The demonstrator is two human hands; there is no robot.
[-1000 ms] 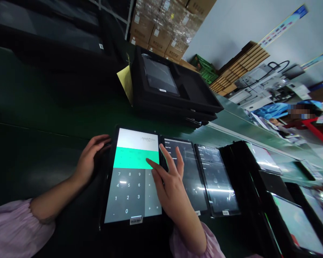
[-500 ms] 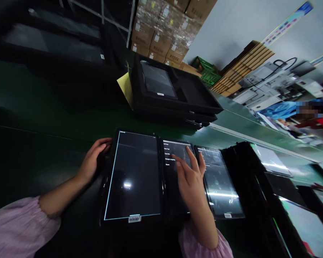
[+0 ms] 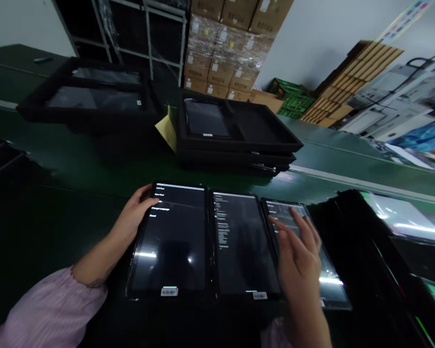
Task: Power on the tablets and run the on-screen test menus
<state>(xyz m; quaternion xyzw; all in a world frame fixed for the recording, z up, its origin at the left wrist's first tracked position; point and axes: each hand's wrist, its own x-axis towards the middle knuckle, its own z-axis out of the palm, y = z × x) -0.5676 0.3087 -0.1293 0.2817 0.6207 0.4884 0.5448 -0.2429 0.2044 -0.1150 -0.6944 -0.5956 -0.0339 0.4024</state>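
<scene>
Three tablets lie side by side on the table before me. My left hand (image 3: 136, 212) is at the upper left edge of the left tablet (image 3: 176, 241), its fingers bent along the edge and its thumb over the screen. That screen shows a short menu in white text. Lines of smaller text fill part of the middle tablet's (image 3: 244, 261) screen. Over the right tablet (image 3: 331, 275) hovers my right hand (image 3: 299, 251), fingers apart and holding nothing. Its index fingertip is at the menu near the screen's left edge; whether it touches the glass I cannot tell.
Beyond the tablets stand stacked black foam trays (image 3: 239, 145), one tablet in the top one. A yellow paper (image 3: 167, 130) sticks out beside them. Another tray (image 3: 32, 106) with tablets is at far left. More devices (image 3: 402, 215) lie at right. Cardboard boxes (image 3: 217, 72) stand behind.
My right hand has moved right, from the middle tablet to the right one. The middle screen changed from menu to text lines; the left now shows a menu. My left thumb has come over the glass.
</scene>
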